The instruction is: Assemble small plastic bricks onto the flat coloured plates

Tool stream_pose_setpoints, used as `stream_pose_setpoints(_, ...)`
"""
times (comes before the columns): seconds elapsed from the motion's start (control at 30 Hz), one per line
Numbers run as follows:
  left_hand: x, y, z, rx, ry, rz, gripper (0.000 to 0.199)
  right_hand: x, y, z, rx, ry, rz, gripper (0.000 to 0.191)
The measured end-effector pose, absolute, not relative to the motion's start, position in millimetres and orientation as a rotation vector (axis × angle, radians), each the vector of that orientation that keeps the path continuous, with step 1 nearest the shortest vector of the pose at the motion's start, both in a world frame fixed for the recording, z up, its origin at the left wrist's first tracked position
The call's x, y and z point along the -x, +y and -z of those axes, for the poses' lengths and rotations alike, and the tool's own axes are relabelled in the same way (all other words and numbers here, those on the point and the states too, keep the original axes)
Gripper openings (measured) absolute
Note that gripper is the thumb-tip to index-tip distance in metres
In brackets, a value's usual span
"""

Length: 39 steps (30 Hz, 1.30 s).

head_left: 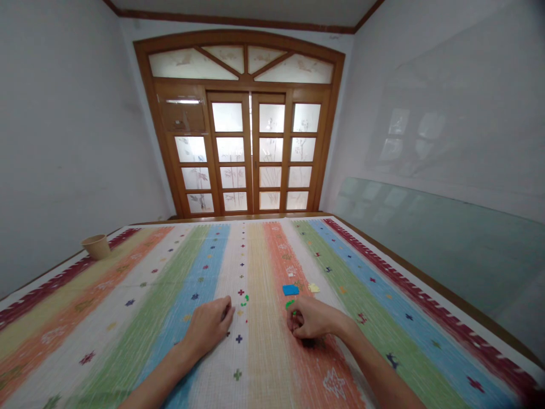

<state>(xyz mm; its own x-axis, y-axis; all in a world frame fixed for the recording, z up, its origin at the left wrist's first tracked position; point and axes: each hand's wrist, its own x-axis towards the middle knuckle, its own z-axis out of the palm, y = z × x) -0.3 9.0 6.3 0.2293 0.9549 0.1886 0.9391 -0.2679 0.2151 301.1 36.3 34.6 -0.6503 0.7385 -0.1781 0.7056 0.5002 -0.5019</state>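
My left hand (212, 321) rests on the striped tablecloth (261, 352), fingers curled in and nothing visible in them. Just right of its fingertips lie small green pieces (244, 300) and a tiny red bit (246, 321). Over the orange stripe, my right hand (310, 318) is closed in a pinch, its fingertips pointing down; what they hold, if anything, is hidden. A green piece (290, 304) shows at the edge of its knuckles, partly covered by the hand. Beyond that hand lie a flat blue piece (290, 290) and a pale yellow piece (314, 288).
A brown paper cup (96, 247) stands at the table's far left. Along the right side, a pale green glass panel (426, 227) leans against the white wall. Wooden doors with frosted panes (230, 149) stand behind the table's far edge.
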Motion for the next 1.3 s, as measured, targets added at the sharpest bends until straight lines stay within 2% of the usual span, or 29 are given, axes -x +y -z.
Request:
stream_pose_setpoints(0.7,1,10,-9,-2.352,1.871,-0.452,0.027,-294,30,-48,1.316,-2.578,-0.778,0.015)
stream_pose_setpoints(1.3,21,1,-48,-2.359,1.590,-0.323,0.016,-291,34,-36,1.216,-2.515,-0.702,0.027)
